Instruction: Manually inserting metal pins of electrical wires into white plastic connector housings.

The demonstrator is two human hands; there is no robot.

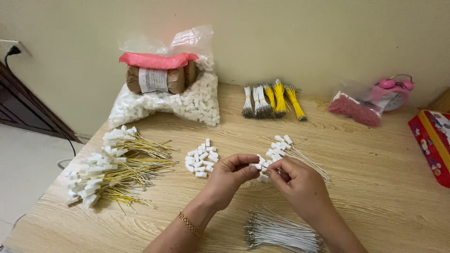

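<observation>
Lying on wooden table (365, 154): five bundles of wires (272, 100) by the wall, three white and two yellow; one loose pile of white connectors (201, 159); one large heap of finished yellow leads (117, 168); one sheaf of white wires (281, 232) near the wrists. Pinching one small white connector (257, 166) between left hand (229, 175) fingertips, touching right hand (300, 182) fingertips, also closed narrow. Long axis too small to tell.

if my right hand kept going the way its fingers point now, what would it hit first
Probably the small white connector pinched in the left hand: the right hand points left and slightly away, its fingertips nearly touching that piece. Beyond lies the loose pile of white connectors, though depth is uncertain.
</observation>
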